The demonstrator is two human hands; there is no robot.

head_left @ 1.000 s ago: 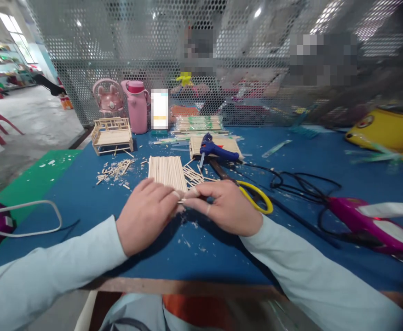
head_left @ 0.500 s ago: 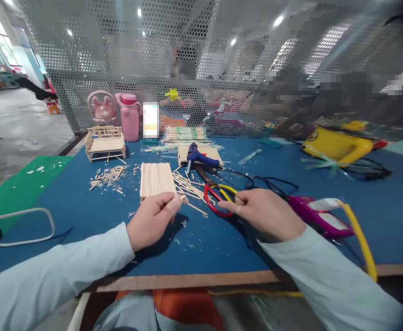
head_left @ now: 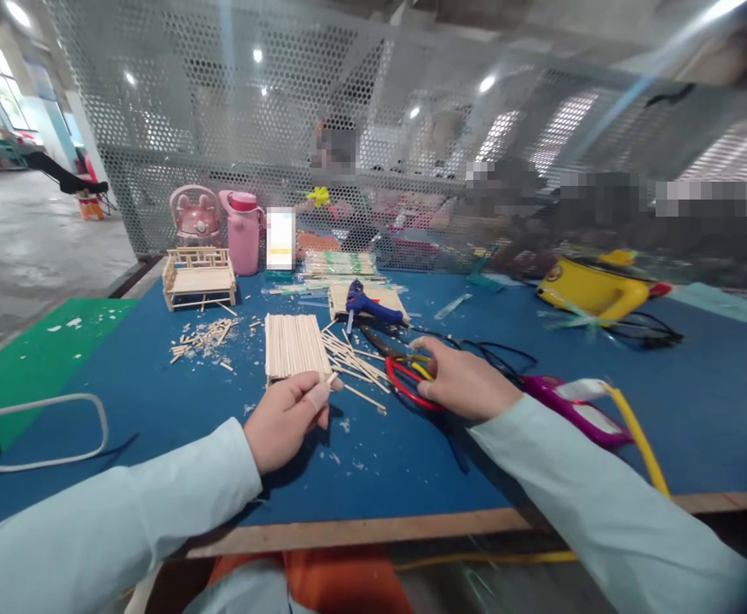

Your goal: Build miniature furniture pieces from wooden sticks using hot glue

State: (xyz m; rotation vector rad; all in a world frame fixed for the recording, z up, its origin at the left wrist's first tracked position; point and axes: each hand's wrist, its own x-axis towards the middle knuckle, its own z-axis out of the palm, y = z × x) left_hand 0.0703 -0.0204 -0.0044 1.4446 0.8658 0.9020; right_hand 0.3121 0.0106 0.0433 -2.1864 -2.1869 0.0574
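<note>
My left hand (head_left: 289, 419) pinches a short wooden stick (head_left: 332, 379) between thumb and fingers, just in front of a flat panel of side-by-side sticks (head_left: 295, 345). Over the red and yellow scissor handles (head_left: 405, 384) is my right hand (head_left: 472, 379), thumb and index finger apart at the handles; its other fingers are hidden, so a grip cannot be made out. Loose sticks (head_left: 357, 362) lie between panel and scissors. Behind them a blue glue gun (head_left: 373, 307) rests on another stick panel (head_left: 341, 294).
A small stick-built bed (head_left: 200, 280) and a heap of stick pieces (head_left: 204, 338) are at the left. Pink bottle (head_left: 244, 239), phone (head_left: 280, 239) and mesh screen (head_left: 220, 102) stand behind. Purple tool (head_left: 578, 409), black cable (head_left: 507, 354) and yellow pouch (head_left: 591, 290) lie right.
My right hand has moved from beside the scissors to over their handles, its index finger now raised and extended. My left hand still pinches the short stick. The camera view has shifted slightly.
</note>
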